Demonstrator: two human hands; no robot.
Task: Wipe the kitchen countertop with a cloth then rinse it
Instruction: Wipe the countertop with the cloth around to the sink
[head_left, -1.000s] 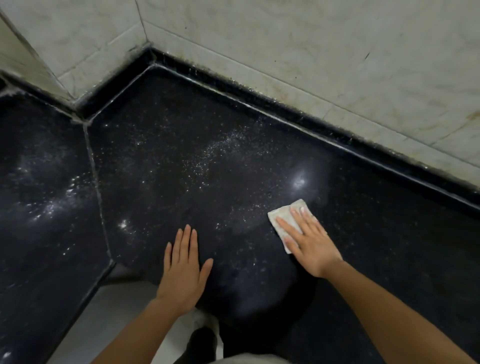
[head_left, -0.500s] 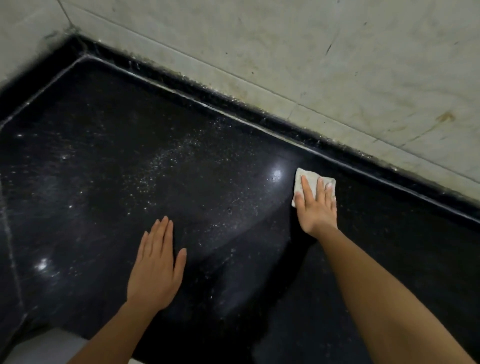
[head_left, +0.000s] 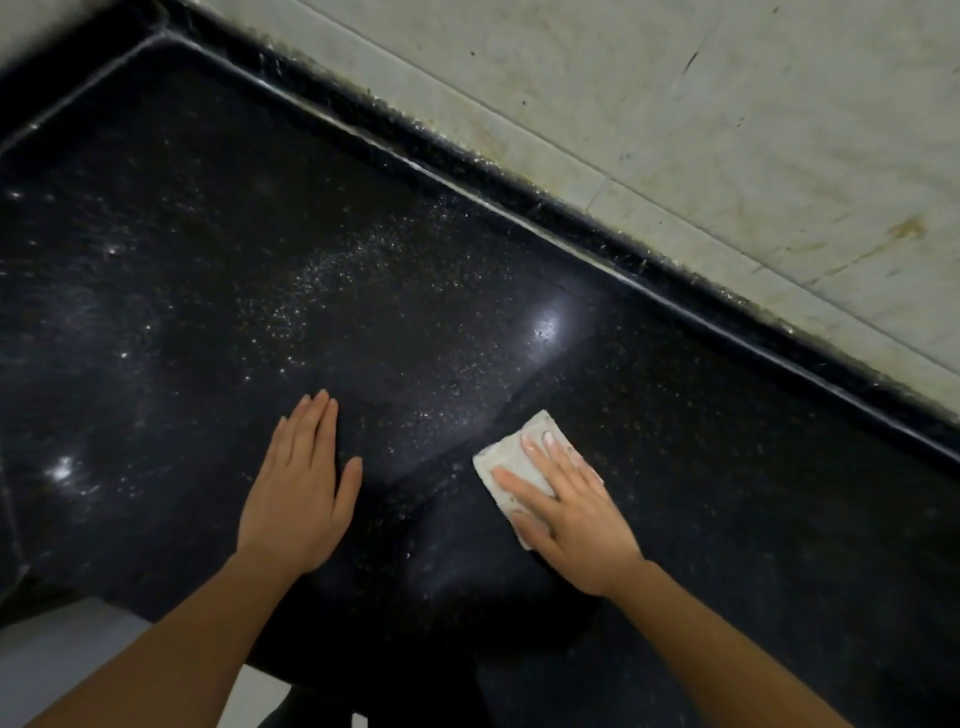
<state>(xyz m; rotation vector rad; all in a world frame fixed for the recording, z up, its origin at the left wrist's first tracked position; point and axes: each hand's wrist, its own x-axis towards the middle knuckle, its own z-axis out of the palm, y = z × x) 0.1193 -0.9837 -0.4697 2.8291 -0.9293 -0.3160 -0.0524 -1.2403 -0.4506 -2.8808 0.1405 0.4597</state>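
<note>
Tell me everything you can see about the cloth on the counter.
The cloth is a small, off-white rectangle, apparently folded, of soft-looking fabric with greyish soiled patches. It lies flat and at an angle on the black speckled countertop, short of the raised back edge. The right hand presses on it with straight, spread fingers, covering its near part. Whether it is wet cannot be told.

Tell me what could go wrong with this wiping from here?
The white specks lie left of the cloth, so strokes could miss them. The right hand presses flat on a small cloth, which might slip out. The left hand rests flat on the countertop and may smear it.
</note>
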